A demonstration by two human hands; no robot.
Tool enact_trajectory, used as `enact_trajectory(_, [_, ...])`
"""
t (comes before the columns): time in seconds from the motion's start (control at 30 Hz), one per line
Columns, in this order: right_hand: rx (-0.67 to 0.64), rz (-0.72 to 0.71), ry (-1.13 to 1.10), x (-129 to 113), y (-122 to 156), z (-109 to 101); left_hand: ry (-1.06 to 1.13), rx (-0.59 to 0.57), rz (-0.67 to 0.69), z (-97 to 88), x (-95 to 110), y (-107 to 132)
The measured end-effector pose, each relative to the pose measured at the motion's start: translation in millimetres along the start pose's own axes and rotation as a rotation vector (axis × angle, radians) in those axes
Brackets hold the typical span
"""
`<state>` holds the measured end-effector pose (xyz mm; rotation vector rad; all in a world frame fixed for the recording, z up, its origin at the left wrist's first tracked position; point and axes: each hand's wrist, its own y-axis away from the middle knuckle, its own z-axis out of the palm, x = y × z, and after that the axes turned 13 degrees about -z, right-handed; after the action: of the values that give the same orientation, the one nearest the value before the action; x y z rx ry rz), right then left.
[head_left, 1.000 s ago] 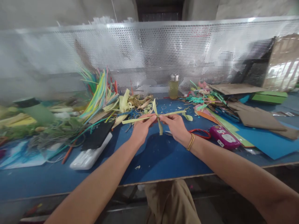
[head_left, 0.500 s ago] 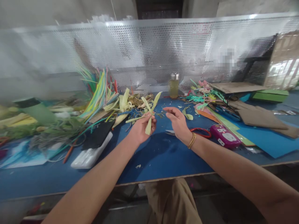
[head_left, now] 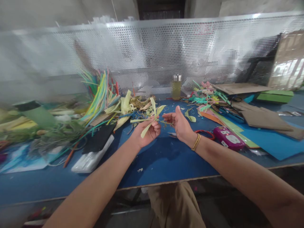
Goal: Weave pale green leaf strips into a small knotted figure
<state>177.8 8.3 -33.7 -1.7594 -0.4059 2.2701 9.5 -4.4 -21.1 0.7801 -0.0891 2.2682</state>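
Note:
My left hand (head_left: 146,133) is closed around a knot of pale green leaf strips (head_left: 152,118), whose ends fan out above and below my fingers. My right hand (head_left: 178,124) sits just to the right of it, palm turned inward, fingers loosely curled and apart, holding nothing that I can see. A gold bracelet circles my right wrist. Both hands hover over the blue table (head_left: 166,161).
A heap of coloured strips and leaf scraps (head_left: 102,98) lies at the left, with a white case (head_left: 89,158) in front. A small bottle (head_left: 176,87) stands at the back. Red-handled scissors (head_left: 205,134), a magenta device (head_left: 228,137) and paper sheets lie at the right.
My right hand has let go of the strip and drawn slightly apart. The left hand has turned the knotted strips and kept them, the ends now pointing up and down.

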Motion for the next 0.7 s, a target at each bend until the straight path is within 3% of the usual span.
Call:
enact_trajectory(0.13, [-0.122, 0.079, 0.041, -3, 3, 1, -0.026, 0.014, -0.013, -0.3, 0, 1])
enact_trajectory(0.33, [-0.237, -0.015, 0.058, -12, 5, 4, -0.078, 0.083, 0.003, -1.5, 3, 1])
enact_trajectory(0.7, [-0.167, -0.069, 0.173, -7, 2, 3, -0.055, 0.083, 0.072, -2.3, 6, 0])
